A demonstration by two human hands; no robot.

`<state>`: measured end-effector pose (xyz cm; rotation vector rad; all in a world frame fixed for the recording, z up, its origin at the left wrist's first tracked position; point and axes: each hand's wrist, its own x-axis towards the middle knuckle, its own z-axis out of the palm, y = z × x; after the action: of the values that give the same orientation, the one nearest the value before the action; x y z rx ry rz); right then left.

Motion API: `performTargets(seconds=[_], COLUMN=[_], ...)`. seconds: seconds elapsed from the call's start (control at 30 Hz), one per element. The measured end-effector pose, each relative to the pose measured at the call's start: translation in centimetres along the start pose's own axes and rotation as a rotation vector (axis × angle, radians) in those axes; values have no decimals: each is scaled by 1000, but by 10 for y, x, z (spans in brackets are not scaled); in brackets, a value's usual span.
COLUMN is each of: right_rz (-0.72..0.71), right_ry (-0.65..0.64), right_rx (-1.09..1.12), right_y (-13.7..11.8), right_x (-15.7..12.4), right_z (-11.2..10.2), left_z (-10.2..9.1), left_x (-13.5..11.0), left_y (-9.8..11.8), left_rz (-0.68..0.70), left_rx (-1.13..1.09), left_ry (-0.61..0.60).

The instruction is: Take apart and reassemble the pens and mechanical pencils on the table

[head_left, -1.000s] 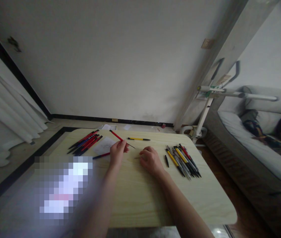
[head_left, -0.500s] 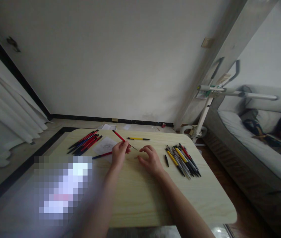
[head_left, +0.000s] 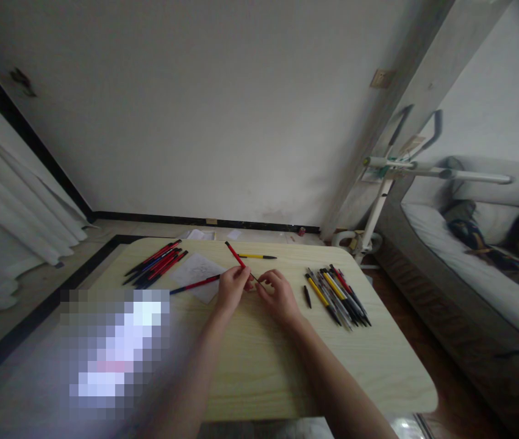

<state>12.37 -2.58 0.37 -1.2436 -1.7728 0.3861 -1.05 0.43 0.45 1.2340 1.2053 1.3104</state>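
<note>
My left hand [head_left: 232, 289] pinches a red pen [head_left: 236, 256] whose far end points up and away, its dark tip toward my right hand. Fingers curled, my right hand [head_left: 279, 295] meets that tip and pinches something small I cannot make out. Both hands hover over the middle of the pale wooden table [head_left: 259, 360]. A red and blue pen [head_left: 194, 285] lies just left of my left hand, over a sheet of paper [head_left: 197, 271]. Behind the hands lies a yellow pen [head_left: 257, 256].
A bundle of red and dark pens [head_left: 155, 263] lies at the table's far left. Several yellow, grey, red and black pens [head_left: 338, 294] lie at the right, with a small dark cap [head_left: 307, 297] beside them. A sofa [head_left: 479, 268] with a person on it stands right.
My left hand has carried the red pen rightward until its tip meets my right hand. My right hand has lifted its fingers and closed on the tip.
</note>
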Motion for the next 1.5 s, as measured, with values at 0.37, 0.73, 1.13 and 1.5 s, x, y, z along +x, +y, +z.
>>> performTargets(seconds=[0.37, 0.73, 1.13, 1.5], right_rz=[30, 55, 75, 74], right_ry=[11, 11, 1, 7], right_rx=[10, 6, 26, 9], right_y=[1, 3, 2, 5], right_x=[0, 1, 1, 2], right_z=[1, 1, 1, -1], left_z=[1, -2, -10, -15], left_x=[0, 1, 6, 9], left_y=[0, 0, 4, 3], left_rz=[-19, -27, -54, -67], left_rx=[-31, -3, -54, -99], left_ry=[-9, 25, 85, 119])
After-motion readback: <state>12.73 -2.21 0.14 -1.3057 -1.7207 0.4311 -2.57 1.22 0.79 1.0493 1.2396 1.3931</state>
